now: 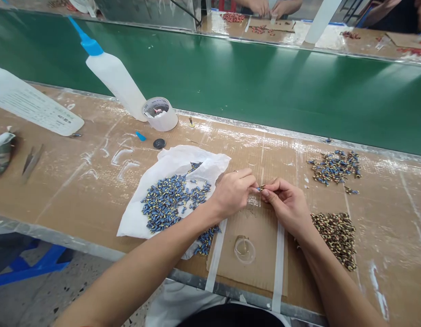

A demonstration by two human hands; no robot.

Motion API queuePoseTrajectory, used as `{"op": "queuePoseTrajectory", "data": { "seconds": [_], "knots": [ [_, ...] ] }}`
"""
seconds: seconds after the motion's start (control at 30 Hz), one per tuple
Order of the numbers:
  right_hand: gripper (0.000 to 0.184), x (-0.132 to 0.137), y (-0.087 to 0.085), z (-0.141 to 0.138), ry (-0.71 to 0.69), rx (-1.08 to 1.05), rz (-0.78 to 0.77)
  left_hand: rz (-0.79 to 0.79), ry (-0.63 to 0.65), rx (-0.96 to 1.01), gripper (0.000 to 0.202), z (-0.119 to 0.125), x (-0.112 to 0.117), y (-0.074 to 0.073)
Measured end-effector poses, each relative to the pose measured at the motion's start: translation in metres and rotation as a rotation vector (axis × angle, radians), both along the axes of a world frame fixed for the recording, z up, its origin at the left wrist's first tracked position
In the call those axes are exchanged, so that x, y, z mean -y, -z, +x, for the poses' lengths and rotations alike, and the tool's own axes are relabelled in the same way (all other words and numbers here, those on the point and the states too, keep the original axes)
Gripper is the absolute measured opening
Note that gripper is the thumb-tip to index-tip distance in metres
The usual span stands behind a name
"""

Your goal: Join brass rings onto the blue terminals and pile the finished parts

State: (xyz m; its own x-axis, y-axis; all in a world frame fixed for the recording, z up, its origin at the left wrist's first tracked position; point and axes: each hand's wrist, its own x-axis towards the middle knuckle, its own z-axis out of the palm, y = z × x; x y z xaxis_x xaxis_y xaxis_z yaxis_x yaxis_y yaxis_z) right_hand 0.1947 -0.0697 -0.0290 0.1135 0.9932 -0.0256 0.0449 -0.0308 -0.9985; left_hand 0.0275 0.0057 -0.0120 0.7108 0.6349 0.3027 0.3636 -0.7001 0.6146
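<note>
My left hand [232, 193] and my right hand [288, 203] meet over the cardboard, fingertips pinched together from both sides on a tiny blue-and-brown piece [260, 188]. Its exact shape is too small to make out. Under my left forearm, a white plastic bag [135, 218] lies spread out, bearing a heap of small blue-and-yellow pieces [166, 200]. Beside my right wrist is a pile of small brown-and-tan pieces [336, 238]. Farther back on the right, several blue-and-brown pieces [336, 167] form a looser heap. A small clear cup [245, 250] with some liquid stands below my hands.
At the back left, a white bottle with blue nozzle [117, 81] leans by a white tape-roll ring [161, 119]. Another white bottle [33, 104], tweezers [31, 163] and a black cap [159, 143] lie leftward. Beyond the green belt [231, 86], other people's hands [270, 8] work.
</note>
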Motion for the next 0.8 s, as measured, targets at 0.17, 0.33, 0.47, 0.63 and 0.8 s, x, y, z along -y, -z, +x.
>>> {"op": "queuePoseTrajectory", "data": {
  "seconds": [0.17, 0.33, 0.47, 0.63, 0.8],
  "knots": [
    [0.016, 0.001, -0.002, 0.004, -0.076, 0.081, 0.032, -0.065, 0.005, 0.028, 0.014, -0.001, 0.005, 0.002],
    [0.016, 0.002, -0.002, 0.004, -0.100, 0.160, 0.068, -0.144, -0.011, 0.026, 0.014, -0.001, 0.008, 0.002],
    [0.014, 0.000, -0.001, 0.004, -0.057, 0.046, 0.010, -0.183, -0.005, 0.063, 0.013, -0.001, 0.004, -0.003],
    [0.021, -0.003, -0.001, 0.003, 0.012, -0.072, -0.065, -0.218, 0.072, 0.016, 0.011, -0.003, -0.007, -0.007],
    [0.023, -0.002, -0.003, 0.001, 0.040, -0.062, -0.093, -0.185, 0.102, -0.043, 0.017, -0.004, -0.009, -0.007]
  ]
}}
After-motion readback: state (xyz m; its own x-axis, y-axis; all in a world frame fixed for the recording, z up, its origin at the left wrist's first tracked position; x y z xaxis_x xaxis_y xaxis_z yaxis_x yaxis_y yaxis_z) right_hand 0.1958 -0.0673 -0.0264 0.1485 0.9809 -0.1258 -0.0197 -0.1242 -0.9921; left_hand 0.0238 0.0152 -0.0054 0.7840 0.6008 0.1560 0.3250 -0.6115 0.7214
